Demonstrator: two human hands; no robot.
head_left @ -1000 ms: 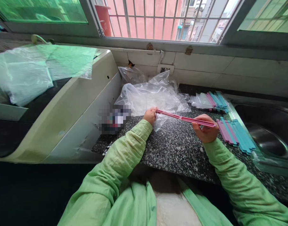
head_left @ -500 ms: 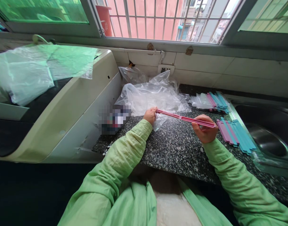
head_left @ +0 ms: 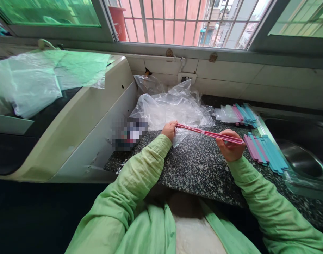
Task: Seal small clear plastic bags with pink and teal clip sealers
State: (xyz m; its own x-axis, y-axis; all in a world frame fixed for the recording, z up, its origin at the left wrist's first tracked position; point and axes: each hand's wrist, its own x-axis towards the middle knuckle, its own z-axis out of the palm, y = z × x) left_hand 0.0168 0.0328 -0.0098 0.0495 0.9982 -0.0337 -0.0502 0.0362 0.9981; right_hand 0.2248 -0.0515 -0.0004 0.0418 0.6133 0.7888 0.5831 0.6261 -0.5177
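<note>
We hold pink clip (head_left: 209, 133) opened out above counter (head_left: 193, 169): left hand (head_left: 169, 129) pinches one end, right hand (head_left: 230, 144) grips other. Small bag (head_left: 178, 135) hangs at left end, not yet clamped. Loose clips (head_left: 265, 152) wait right; bagged set (head_left: 236, 114) behind.

A long, thin pink plastic clip stick (head_left: 207, 133) is held nearly level above the speckled counter, its left end slightly higher; a small clear plastic bag (head_left: 178, 135) hangs crumpled from that left end.

Bare counter (head_left: 198, 169) lies open between crumpled bags (head_left: 174, 107) and clip row (head_left: 265, 153).
</note>
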